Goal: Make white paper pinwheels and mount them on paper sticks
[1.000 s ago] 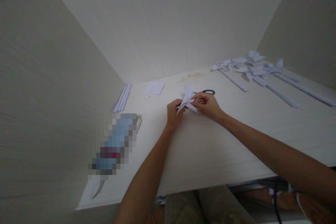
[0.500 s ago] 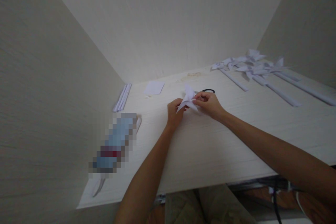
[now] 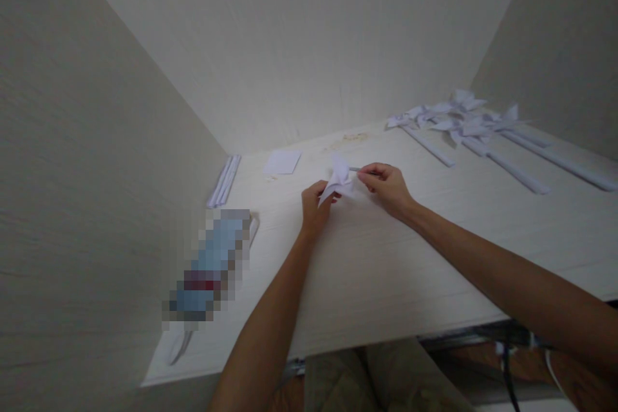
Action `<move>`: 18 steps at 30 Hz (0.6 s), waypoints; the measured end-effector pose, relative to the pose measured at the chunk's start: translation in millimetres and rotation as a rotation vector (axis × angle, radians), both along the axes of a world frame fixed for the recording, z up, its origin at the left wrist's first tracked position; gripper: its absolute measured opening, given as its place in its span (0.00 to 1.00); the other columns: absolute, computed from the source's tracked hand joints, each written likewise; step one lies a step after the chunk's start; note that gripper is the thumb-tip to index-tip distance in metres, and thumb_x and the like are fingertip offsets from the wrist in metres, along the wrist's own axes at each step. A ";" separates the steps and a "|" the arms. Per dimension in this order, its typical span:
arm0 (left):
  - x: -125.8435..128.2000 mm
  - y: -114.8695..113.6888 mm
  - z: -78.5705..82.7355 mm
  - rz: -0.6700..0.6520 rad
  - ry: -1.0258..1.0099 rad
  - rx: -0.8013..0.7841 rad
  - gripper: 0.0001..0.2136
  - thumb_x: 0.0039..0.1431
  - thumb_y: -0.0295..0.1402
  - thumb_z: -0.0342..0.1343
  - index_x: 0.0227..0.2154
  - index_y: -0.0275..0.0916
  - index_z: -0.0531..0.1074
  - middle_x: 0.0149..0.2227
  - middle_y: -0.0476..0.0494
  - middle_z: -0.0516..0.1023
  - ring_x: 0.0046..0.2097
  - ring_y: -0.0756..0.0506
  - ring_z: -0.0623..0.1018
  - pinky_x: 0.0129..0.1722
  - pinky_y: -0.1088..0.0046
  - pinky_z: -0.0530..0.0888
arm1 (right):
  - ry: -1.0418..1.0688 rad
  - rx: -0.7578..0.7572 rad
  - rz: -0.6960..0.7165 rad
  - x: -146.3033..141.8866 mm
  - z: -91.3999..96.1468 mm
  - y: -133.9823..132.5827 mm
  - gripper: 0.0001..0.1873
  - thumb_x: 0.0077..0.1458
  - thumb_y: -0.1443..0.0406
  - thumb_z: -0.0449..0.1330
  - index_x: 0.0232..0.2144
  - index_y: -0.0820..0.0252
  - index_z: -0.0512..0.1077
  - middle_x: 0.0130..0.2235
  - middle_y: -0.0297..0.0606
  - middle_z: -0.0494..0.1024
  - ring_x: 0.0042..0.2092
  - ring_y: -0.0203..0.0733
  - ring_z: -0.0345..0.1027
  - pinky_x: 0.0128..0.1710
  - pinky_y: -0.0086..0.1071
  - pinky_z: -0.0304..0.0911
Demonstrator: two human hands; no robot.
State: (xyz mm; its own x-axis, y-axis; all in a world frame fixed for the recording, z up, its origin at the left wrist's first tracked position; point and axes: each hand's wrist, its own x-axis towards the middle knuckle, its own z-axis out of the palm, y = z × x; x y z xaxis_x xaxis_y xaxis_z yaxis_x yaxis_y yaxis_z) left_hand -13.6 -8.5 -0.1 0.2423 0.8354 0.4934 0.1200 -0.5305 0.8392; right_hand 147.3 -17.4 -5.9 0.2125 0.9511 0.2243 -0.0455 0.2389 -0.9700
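On the white table [image 3: 347, 283], paper pinwheels [image 3: 462, 130] lie far right, perhaps to spare their blades. The right hand [image 3: 389, 188] has fingers bunched, its hold unclear; mid-table, the left hand [image 3: 316, 203] pinches a pinwheel head [image 3: 339, 174], seemingly steadying it, beside a scissors blade [image 3: 354, 169].

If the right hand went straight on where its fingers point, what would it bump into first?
Probably the white folded paper in the left hand, just ahead of the right hand. A thin gray strip also shows in between, but it may lie lower; depth is unclear here.
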 end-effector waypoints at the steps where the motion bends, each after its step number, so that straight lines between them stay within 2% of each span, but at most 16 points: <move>1: 0.0 0.4 -0.4 0.001 0.003 -0.007 0.08 0.48 0.31 0.51 0.19 0.35 0.71 0.21 0.48 0.72 0.24 0.53 0.71 0.22 0.80 0.69 | -0.023 0.015 0.020 0.3 -0.6 0.1 0.10 0.38 0.62 0.62 0.23 0.63 0.69 0.15 0.25 0.61 0.18 0.26 0.49 0.18 0.25 0.43; 5: 2.4 0.5 -1.5 0.016 0.015 -0.031 0.08 0.48 0.32 0.51 0.18 0.35 0.71 0.20 0.49 0.71 0.23 0.53 0.71 0.22 0.80 0.69 | -0.233 0.100 0.119 -0.2 -2.4 -0.9 0.10 0.38 0.63 0.62 0.27 0.63 0.72 0.16 0.25 0.60 0.18 0.26 0.47 0.18 0.25 0.43; 10: 4.9 -1.1 -0.2 -0.015 0.030 -0.022 0.09 0.47 0.32 0.52 0.17 0.35 0.70 0.20 0.49 0.71 0.23 0.54 0.70 0.22 0.80 0.68 | -0.414 0.225 0.045 0.6 -2.5 -2.6 0.06 0.41 0.64 0.61 0.25 0.61 0.73 0.24 0.32 0.67 0.22 0.28 0.53 0.20 0.26 0.49; 13: 5.2 -1.1 0.3 -0.008 0.044 -0.033 0.09 0.47 0.31 0.51 0.16 0.35 0.70 0.20 0.50 0.71 0.23 0.54 0.70 0.22 0.80 0.68 | -0.472 0.227 0.016 1.1 -1.1 -4.0 0.05 0.42 0.64 0.60 0.24 0.60 0.73 0.24 0.33 0.70 0.23 0.30 0.56 0.21 0.27 0.52; 18: 5.2 -1.0 1.6 -0.016 0.043 -0.044 0.09 0.46 0.32 0.52 0.16 0.35 0.70 0.19 0.49 0.71 0.23 0.54 0.70 0.21 0.80 0.68 | -0.455 0.193 0.013 0.8 1.7 -6.2 0.04 0.42 0.66 0.59 0.22 0.60 0.73 0.25 0.36 0.74 0.26 0.34 0.63 0.25 0.30 0.59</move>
